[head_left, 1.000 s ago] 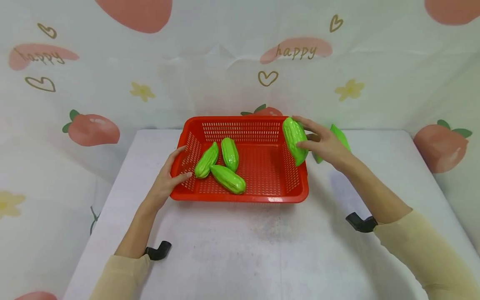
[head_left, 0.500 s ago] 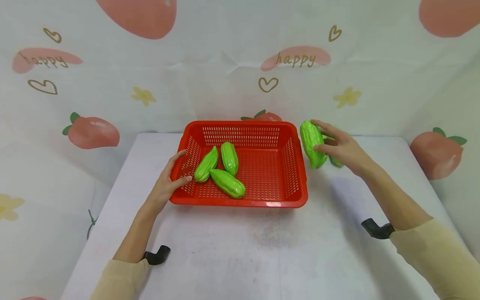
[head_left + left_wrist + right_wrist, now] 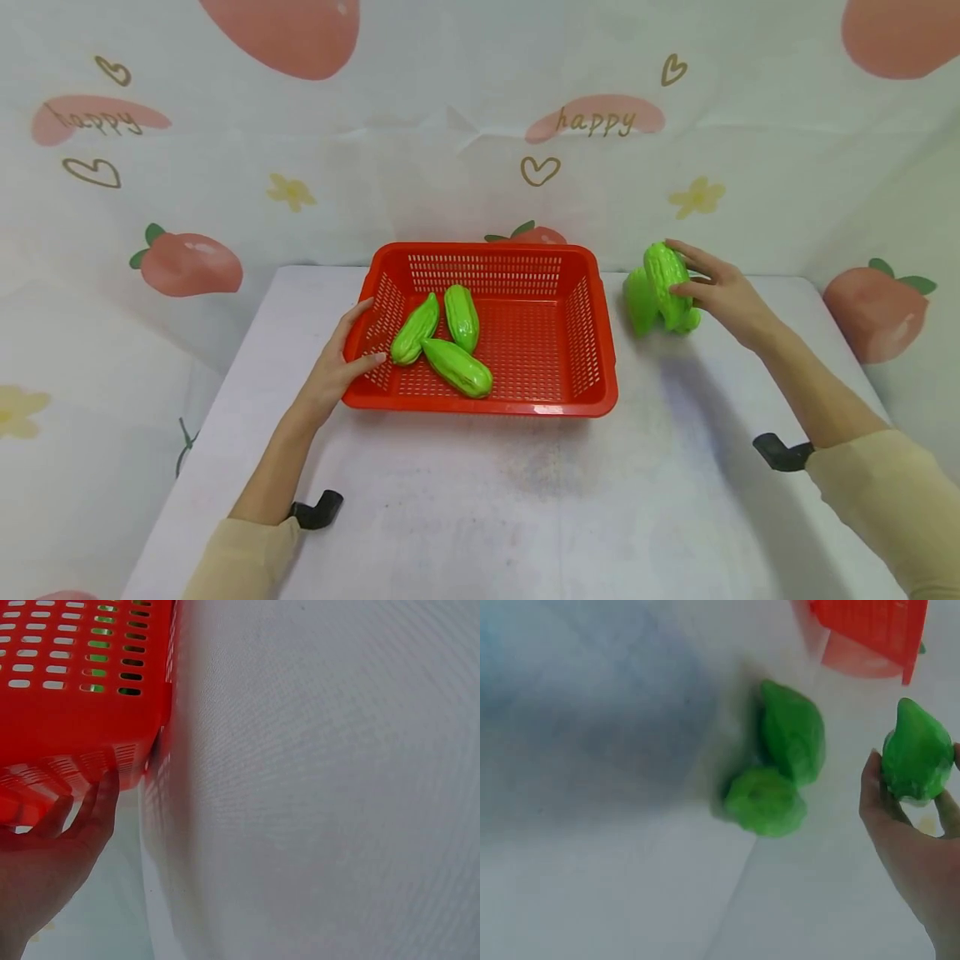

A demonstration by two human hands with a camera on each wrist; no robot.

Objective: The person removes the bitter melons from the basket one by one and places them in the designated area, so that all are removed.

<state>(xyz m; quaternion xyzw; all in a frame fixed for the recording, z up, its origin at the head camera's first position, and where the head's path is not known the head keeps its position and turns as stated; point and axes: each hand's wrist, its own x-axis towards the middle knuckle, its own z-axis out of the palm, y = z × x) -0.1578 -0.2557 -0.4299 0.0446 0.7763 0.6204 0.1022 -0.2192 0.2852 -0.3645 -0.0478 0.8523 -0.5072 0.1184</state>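
Note:
In the head view, my left hand (image 3: 332,375) holds the left side of a red plastic basket (image 3: 480,408), thumb over the rim. The left wrist view shows its fingertips against the basket's outer slotted wall. Three green bitter melons lie in the left half: one slanting (image 3: 416,329), one upright in view (image 3: 461,318), one nearer the front (image 3: 457,367). Right of the basket, my right hand (image 3: 723,296) grips another bitter melon (image 3: 665,279) between thumb and fingers, raised above the table. Two more, one pointed (image 3: 791,733) and one end-on (image 3: 766,802), rest below it.
A white table (image 3: 480,500) carries the basket near its back edge. Behind it hangs a white printed cloth (image 3: 420,150) with peaches, flowers and hearts. A black curved piece sits at each wrist, the left one (image 3: 318,510) and the right one (image 3: 782,452).
My right hand has carried the bitter melon from above the basket's right rim out to the right, over the melons on the table. My left hand and the basket keep their places.

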